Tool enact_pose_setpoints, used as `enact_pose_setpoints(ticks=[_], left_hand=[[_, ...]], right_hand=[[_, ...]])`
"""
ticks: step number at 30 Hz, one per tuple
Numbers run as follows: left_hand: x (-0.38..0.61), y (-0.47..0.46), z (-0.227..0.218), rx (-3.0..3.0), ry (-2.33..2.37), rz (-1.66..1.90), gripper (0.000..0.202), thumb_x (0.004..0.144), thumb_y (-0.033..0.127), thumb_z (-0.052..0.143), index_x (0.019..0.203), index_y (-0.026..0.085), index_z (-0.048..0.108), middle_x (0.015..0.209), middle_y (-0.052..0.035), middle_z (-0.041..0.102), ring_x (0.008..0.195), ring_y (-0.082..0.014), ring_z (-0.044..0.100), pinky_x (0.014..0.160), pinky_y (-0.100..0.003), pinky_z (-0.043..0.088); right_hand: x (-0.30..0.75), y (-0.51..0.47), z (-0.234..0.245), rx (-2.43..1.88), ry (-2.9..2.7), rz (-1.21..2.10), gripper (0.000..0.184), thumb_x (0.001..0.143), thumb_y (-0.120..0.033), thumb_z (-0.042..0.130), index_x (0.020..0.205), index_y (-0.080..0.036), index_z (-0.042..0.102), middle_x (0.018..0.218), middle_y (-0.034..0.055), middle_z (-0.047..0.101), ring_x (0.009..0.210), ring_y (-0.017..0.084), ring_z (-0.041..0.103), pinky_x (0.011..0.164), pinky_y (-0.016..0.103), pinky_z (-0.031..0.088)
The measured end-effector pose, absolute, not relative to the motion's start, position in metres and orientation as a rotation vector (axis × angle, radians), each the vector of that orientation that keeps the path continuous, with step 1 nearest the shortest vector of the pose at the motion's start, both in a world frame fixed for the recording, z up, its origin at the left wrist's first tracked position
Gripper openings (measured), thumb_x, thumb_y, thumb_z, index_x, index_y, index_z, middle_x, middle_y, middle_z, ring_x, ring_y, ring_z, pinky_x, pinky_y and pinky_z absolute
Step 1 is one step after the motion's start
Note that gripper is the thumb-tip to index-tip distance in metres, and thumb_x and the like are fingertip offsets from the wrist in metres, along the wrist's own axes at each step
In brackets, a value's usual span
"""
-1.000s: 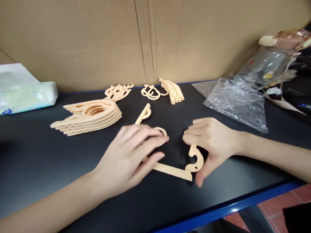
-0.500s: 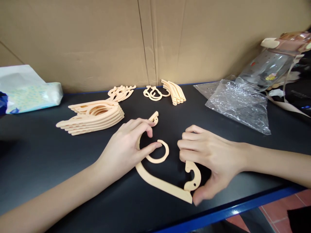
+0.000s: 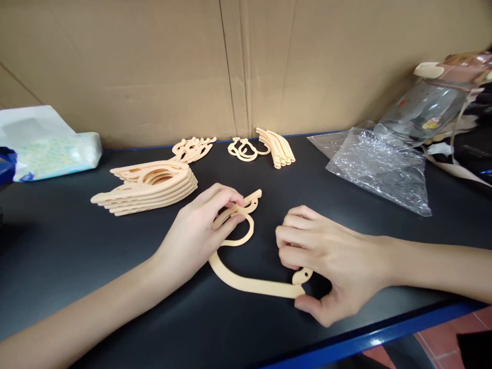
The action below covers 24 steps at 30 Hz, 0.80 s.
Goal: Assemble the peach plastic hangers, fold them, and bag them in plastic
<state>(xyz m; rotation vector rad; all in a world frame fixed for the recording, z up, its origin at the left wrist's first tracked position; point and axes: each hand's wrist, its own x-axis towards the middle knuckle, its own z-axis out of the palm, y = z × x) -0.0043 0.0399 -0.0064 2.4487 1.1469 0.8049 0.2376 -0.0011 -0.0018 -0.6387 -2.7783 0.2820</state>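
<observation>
A cream plastic folding hanger is held low over the black table, its two arms and ring-shaped hook spread apart. My left hand pinches it between thumb and fingers near the joint by the hook. My right hand is closed at the end of the nearer arm: the thumb presses the tip, and curled fingers cover much of a small curved end piece. Behind my left hand, several folded hangers lie in a neat stack.
Loose curved pieces, hook pieces and a bundle of hanger arms lie at the back by the cardboard wall. Clear plastic bags and a drink bottle are right; a tissue pack is left.
The hanger has turned, its near arm now lying flatter and its far end shifted right. My right thumb has moved up and left onto the arm tip; the hook sits closer to my left hand.
</observation>
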Motion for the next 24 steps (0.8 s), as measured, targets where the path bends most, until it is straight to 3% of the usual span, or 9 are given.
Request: enact_pose_setpoints(ticks=[3,6,10,13,17,21,24], left_hand=[[-0.005,0.042,-0.007,2.353,1.164,0.811,0.009,0.093,0.029,0.061,0.1,0.022,0.061,0.105,-0.0008,0.064,0.083,-0.0146,0.064,0.062,-0.024,0.046],[-0.007,0.043,-0.008,2.298,1.191,0.803,0.016,0.092,0.036,0.063,0.1,0.022,0.062,0.104,-0.0017,0.065,0.08,-0.0155,0.064,0.056,-0.024,0.043],[-0.009,0.041,-0.008,2.371,1.222,0.752,0.017,0.091,0.035,0.062,0.102,0.023,0.062,0.098,-0.0003,0.063,0.067,-0.0121,0.054,0.057,-0.025,0.042],[-0.009,0.039,-0.007,2.438,1.283,0.697,0.017,0.094,0.036,0.057,0.105,0.023,0.06,0.091,0.0017,0.06,0.056,-0.0092,0.046,0.053,-0.023,0.039],[-0.008,0.036,-0.005,2.522,1.339,0.656,0.019,0.096,0.038,0.052,0.107,0.024,0.057,0.101,0.0021,0.063,0.05,-0.0063,0.046,0.049,-0.022,0.036],[-0.008,0.036,-0.006,2.557,1.342,0.654,0.017,0.097,0.037,0.05,0.108,0.025,0.056,0.111,0.0027,0.064,0.05,-0.0054,0.048,0.049,-0.021,0.036],[-0.009,0.036,-0.007,2.575,1.35,0.65,0.017,0.098,0.036,0.05,0.109,0.025,0.055,0.116,0.0037,0.063,0.05,-0.0049,0.048,0.049,-0.021,0.036]], right_hand=[[0.241,0.001,-0.002,-0.605,-2.769,0.186,0.008,0.076,-0.026,0.057,0.077,-0.018,0.056,0.087,0.0048,0.056,0.084,0.019,0.047,0.092,0.04,0.038],[0.246,0.005,-0.003,-0.589,-2.75,0.04,0.006,0.08,-0.022,0.055,0.082,-0.018,0.059,0.1,0.008,0.061,0.093,0.022,0.051,0.102,0.044,0.035],[0.252,0.012,-0.003,-0.677,-2.727,-0.197,0.035,0.091,-0.05,0.053,0.081,-0.017,0.061,0.085,0.0063,0.061,0.081,0.021,0.051,0.086,0.039,0.04],[0.254,0.014,-0.002,-0.747,-2.744,-0.341,0.052,0.091,-0.064,0.047,0.079,-0.016,0.061,0.073,0.0038,0.058,0.069,0.019,0.048,0.071,0.035,0.038],[0.256,0.011,0.004,-0.836,-2.798,-0.225,0.049,0.091,-0.063,0.049,0.081,-0.017,0.06,0.079,0.0044,0.057,0.068,0.017,0.049,0.065,0.032,0.038],[0.259,0.007,0.011,-1.021,-2.78,0.056,0.037,0.091,-0.054,0.057,0.087,-0.018,0.057,0.108,0.0109,0.055,0.087,0.02,0.055,0.068,0.03,0.044],[0.261,0.007,0.012,-1.054,-2.761,0.114,0.031,0.091,-0.048,0.06,0.088,-0.018,0.056,0.112,0.0118,0.054,0.093,0.021,0.055,0.07,0.031,0.046]])
